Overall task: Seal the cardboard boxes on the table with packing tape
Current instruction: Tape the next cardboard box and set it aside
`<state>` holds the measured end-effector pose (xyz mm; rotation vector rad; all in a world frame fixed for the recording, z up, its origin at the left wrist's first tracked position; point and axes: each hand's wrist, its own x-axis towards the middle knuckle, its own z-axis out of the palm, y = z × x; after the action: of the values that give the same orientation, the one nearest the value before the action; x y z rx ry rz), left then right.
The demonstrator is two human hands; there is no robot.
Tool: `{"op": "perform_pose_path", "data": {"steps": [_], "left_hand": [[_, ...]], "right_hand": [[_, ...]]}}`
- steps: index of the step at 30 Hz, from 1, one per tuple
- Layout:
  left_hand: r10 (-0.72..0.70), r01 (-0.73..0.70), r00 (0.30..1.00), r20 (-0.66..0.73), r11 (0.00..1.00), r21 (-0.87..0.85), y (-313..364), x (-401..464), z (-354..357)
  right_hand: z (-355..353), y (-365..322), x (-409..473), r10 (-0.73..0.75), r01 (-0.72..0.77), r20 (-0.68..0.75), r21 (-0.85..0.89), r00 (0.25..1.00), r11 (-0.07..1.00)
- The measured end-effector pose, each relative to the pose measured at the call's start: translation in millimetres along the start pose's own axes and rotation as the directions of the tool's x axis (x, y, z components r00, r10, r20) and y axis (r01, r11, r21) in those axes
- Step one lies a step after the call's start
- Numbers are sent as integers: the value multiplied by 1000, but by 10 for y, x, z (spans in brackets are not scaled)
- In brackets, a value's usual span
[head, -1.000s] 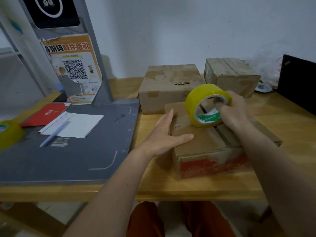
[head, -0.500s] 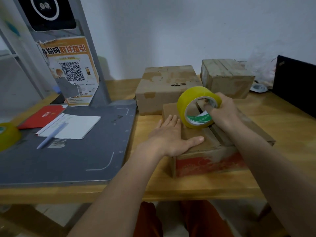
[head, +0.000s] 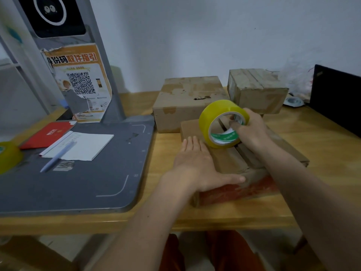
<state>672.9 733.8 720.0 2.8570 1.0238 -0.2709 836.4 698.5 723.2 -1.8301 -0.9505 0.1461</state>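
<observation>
Scene: a wooden table [head: 322, 137] is seen from above by a head-worn camera, with three cardboard boxes on it and two bare forearms reaching in from 6 o'clock.

Nearest box [head: 230, 163]: a flat carton with a red-printed front face lies at the centre of the view. Its top flaps are folded down, and the seam between them runs from about 11 o'clock to 5 o'clock. No tape can be made out along that seam.

Left hand [head: 197, 165]: it is laid flat on the left flap, fingers straight and close together pointing to 12 o'clock, thumb spread out toward 3 o'clock along the box's near edge. The flap appears to be held down by it.

Right hand [head: 252, 132]: the tape roll is gripped by it, with fingers hooked through the core and the thumb on the outer rim.

Tape roll [head: 222, 124]: a yellow roll with a green and white inner label is stood on edge on the box top, directly over the far part of the seam, at 1 o'clock from the left hand's fingertips.

Key relation: the roll is at the far end of the seam, so the seam's length extends from it back toward 5 o'clock. The right hand is the nearer one and already holds it. Whether a free end is stuck down cannot be told.

Other boxes: a wide box [head: 187, 100] at 12 o'clock and a smaller box [head: 256, 89] at 1 o'clock sit behind, well apart from both hands.

Second roll [head: 7, 157]: lies at 9 o'clock on a grey mat [head: 78, 182].
</observation>
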Motion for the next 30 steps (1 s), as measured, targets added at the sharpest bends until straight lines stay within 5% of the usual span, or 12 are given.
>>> {"op": "perform_pose_path", "data": {"steps": [10, 18, 25, 30], "left_hand": [[5, -16, 996, -91, 992, -123, 31, 91, 109], [-28, 8, 995, -96, 980, -199, 35, 61, 125], [-80, 32, 988, -133, 944, -328, 79, 83, 131], [-123, 54, 984, -129, 894, -444, 46, 111, 81]], "right_hand": [[-39, 9, 4, 3, -3, 37, -23, 999, 1000], [-647, 178, 139, 76, -87, -109, -101, 991, 991], [-649, 220, 54, 274, -272, -39, 37, 961, 961], [-609, 193, 22, 272, -271, 19, 176, 962, 946]]}}
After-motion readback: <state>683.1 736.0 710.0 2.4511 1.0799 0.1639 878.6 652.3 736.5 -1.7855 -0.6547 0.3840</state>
